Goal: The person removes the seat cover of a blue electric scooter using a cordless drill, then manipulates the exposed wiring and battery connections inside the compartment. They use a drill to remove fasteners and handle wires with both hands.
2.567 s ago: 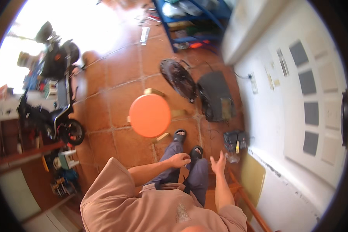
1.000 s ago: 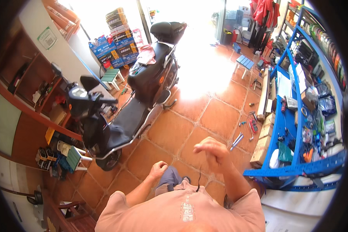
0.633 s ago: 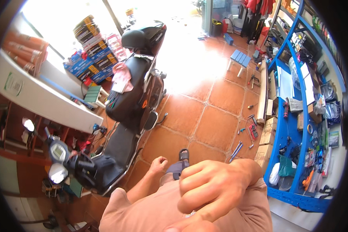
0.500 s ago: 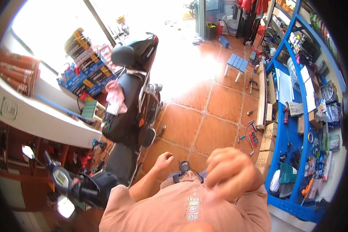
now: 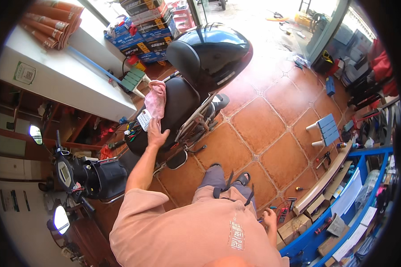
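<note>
My left hand reaches out over the scooter seat, thumb apart from the stretched fingers. Its fingertips are at the edge of a white flat object with rows of small marks, just beside a crumpled pink cloth. Whether the fingertips press on either one, I cannot tell. Several coloured wires show at the seat's front end. At my right side hangs my right hand, fingers loosely bent and apart, with nothing seen in it.
The scooter's black rear box and mirrors stick out. A blue stool stands on the tiles to the right, with tools on the floor near a blue shelf. Stacked boxes stand behind a green stool.
My view has turned left toward the scooter. My left hand has moved out from near my body to the white object and cloth. The right hand has dropped from my chest to my side.
</note>
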The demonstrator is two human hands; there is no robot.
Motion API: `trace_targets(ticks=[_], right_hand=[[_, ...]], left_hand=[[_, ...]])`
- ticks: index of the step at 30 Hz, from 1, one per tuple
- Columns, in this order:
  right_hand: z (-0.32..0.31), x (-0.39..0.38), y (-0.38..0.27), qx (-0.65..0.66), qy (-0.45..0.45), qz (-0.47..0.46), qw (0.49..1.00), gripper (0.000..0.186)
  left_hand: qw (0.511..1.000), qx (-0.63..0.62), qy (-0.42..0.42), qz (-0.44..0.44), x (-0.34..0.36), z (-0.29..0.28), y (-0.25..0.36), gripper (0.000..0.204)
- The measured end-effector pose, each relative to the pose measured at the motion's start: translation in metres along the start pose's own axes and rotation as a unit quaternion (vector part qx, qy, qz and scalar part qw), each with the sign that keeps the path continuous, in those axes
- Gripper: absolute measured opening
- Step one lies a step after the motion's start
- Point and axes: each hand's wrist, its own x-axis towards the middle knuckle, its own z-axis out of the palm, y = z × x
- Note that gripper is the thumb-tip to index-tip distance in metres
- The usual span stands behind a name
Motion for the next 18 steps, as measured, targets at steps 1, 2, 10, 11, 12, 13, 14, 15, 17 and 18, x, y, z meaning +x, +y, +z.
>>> trace_targets(ticks=[1, 2, 10, 11, 12, 13, 14, 15, 17, 18], right_hand=[[-0.022, 0.019, -0.011, 0.044, -0.020, -0.039, 0.998, 0.027], [-0.039, 0.039, -0.027, -0.008, 0.025, -0.065, 0.998, 0.026], [-0.037, 0.076, -0.187, 0.103, 0.106, -0.149, 0.978, 0.025], [-0.021, 0.072, -0.207, 0.028, 0.108, -0.169, 0.979, 0.027], [-0.007, 0.068, -0.229, -0.014, 0.085, -0.160, 0.983, 0.028], [0.006, 0.063, -0.250, -0.055, 0.063, -0.191, 0.978, 0.028], [0.023, 0.061, -0.273, -0.043, 0.044, -0.208, 0.976, 0.026], [0.042, 0.062, -0.299, -0.067, 0.025, -0.182, 0.981, 0.026], [0.087, 0.057, -0.354, -0.057, -0.045, -0.255, 0.964, 0.028], [0.116, 0.050, -0.383, -0.070, -0.095, -0.288, 0.950, 0.028]], left_hand=[[0.998, 0.068, 0.009, -0.013, 0.016, -0.008, -0.024, 0.090], [0.996, 0.083, 0.002, -0.044, 0.035, -0.012, -0.043, 0.100], [0.917, 0.171, -0.301, -0.196, 0.108, -0.036, -0.088, 0.145], [0.922, 0.158, -0.294, -0.197, 0.108, -0.038, -0.086, 0.145], [0.929, 0.147, -0.284, -0.187, 0.108, -0.041, -0.085, 0.142], [0.938, 0.125, -0.266, -0.182, 0.105, -0.044, -0.084, 0.138], [0.946, 0.075, -0.248, -0.193, 0.104, -0.046, -0.085, 0.137], [0.951, 0.028, -0.234, -0.199, 0.104, -0.048, -0.085, 0.136], [0.949, -0.023, -0.207, -0.238, 0.104, -0.057, -0.086, 0.127], [0.936, -0.126, -0.209, -0.255, 0.100, -0.064, -0.086, 0.126]])
